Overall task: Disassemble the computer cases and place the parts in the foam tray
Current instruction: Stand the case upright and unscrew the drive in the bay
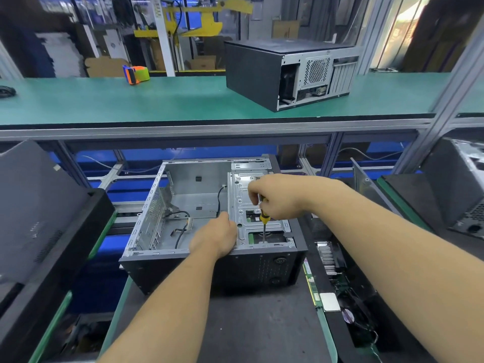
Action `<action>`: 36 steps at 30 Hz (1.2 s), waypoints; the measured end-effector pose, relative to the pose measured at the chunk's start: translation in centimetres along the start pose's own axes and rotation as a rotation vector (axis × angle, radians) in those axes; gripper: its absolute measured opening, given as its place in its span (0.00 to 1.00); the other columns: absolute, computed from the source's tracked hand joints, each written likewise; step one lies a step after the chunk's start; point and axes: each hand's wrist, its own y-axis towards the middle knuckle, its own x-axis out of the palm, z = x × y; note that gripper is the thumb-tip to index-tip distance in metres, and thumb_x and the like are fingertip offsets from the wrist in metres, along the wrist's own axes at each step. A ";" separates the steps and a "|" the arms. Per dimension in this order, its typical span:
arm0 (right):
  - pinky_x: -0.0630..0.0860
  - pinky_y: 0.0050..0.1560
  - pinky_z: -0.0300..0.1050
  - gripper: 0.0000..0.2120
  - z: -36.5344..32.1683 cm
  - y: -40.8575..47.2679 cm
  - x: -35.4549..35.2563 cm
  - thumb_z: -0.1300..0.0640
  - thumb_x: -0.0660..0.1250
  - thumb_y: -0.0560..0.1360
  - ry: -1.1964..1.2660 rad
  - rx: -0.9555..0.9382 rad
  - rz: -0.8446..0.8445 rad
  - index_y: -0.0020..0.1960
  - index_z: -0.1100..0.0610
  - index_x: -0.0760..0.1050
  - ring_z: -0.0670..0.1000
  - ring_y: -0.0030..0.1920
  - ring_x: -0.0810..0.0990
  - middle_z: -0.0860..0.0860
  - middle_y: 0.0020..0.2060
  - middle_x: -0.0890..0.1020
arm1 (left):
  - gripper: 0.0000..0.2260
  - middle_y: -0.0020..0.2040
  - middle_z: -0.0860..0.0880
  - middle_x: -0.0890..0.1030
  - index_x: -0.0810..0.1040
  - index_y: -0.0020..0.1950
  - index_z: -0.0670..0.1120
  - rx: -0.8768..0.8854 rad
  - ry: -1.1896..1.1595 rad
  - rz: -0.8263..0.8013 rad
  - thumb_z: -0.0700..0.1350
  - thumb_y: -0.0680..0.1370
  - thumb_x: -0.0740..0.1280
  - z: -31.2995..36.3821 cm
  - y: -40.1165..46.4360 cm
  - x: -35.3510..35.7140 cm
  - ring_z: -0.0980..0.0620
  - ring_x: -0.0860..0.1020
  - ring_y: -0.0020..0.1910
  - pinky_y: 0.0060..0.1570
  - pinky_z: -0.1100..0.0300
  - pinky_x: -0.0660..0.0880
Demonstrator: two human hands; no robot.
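Where the dark side panel (34, 205) leans at the far left, the view runs rightward to the open computer case (209, 247) lying on its side on the grey work surface (256, 323), its bare metal interior holding loose black cables (180, 231). The left hand (216, 238) rests on the case's near edge, fingers curled over the rim of the metal drive bracket (259, 221). Just right of it, the right hand (277, 196) pinches the yellow-and-black screwdriver (264, 221) near its top, shaft upright, tip down on the bracket. Further right, the foam tray (327, 268) holds circuit boards and a heatsink. A second closed case (285, 74) sits on the green upper shelf (131, 100), beside a tape dispenser (135, 74).
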 end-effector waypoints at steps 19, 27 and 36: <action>0.76 0.55 0.55 0.12 0.5 -0.8 0.5 0.64 0.64 0.77 0.093 -0.003 0.032 0.55 0.49 0.71 0.54 0.49 0.75 0.51 0.53 0.69 | 0.12 0.60 0.45 0.80 0.70 0.56 0.49 0.005 -0.024 -0.015 0.49 0.82 0.49 -0.1 0.2 0.0 0.42 0.76 0.52 0.57 0.45 0.74; 0.73 0.43 0.50 0.11 0.1 0.0 1.0 0.56 0.54 0.84 -0.173 0.195 0.158 0.43 0.55 0.67 0.56 0.39 0.72 0.53 0.39 0.71 | 0.13 0.61 0.44 0.80 0.71 0.58 0.49 0.009 -0.023 -0.012 0.48 0.83 0.49 -0.1 0.1 0.0 0.42 0.76 0.53 0.57 0.45 0.74; 0.72 0.42 0.46 0.13 0.4 -0.4 0.7 0.65 0.61 0.78 0.101 -0.002 0.076 0.57 0.49 0.71 0.49 0.41 0.72 0.50 0.54 0.68 | 0.13 0.61 0.45 0.80 0.71 0.59 0.50 -0.004 -0.016 -0.008 0.48 0.82 0.49 -0.2 0.2 0.1 0.42 0.76 0.54 0.59 0.44 0.74</action>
